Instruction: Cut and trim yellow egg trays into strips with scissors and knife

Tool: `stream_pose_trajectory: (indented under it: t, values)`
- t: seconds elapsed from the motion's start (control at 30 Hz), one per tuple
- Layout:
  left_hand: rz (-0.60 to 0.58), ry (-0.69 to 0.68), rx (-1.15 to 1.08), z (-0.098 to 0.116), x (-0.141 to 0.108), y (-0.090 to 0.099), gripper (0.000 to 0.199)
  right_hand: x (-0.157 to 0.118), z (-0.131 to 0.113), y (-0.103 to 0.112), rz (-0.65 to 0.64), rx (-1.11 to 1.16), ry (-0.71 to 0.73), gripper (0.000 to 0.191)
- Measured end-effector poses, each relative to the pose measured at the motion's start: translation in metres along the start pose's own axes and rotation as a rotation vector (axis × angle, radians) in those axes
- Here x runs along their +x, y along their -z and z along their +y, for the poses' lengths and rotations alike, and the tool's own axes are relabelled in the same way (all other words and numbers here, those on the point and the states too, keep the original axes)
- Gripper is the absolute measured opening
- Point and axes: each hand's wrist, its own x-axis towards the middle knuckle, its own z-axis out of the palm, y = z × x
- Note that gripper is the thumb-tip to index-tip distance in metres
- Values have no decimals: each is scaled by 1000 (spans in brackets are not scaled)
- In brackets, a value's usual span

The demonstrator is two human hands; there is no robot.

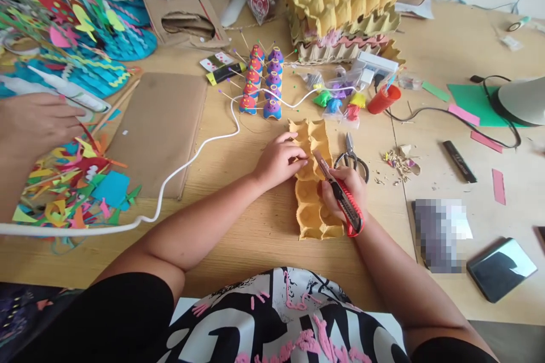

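A yellow egg carton piece (309, 204) with two rows of cups lies on the wooden table in front of me. My left hand (281, 161) rests on its left edge, fingers bent over the cups. A red box cutter (348, 204) is in my right hand (347, 187), its blade pointing up and left over the carton's middle cups. Whether the blade touches the carton I cannot tell. Black-handled scissors (349, 150) lie just beyond my right hand.
Painted carton figures (263, 82) stand behind the carton, a white cable (204, 144) running past them. Stacked egg trays (336, 5) are at the back. Another person's hand (40, 119) is at the left, over paper scraps (80, 181). A red cup (384, 100) lies tilted.
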Motion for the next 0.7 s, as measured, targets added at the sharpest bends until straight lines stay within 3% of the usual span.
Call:
stream_pose_trajectory:
  t: [0.27,0.43,0.7]
  values:
    - [6,-5,-37,0,0,-2,6,-3,7,-2,201,134,-185,10]
    - [10,-22,-49,-4,1,-3,5,1,8,1,226,167,-217,12]
    - [0,2,-70,-8,2,-6,6,0,22,-14,363,174,-279,24]
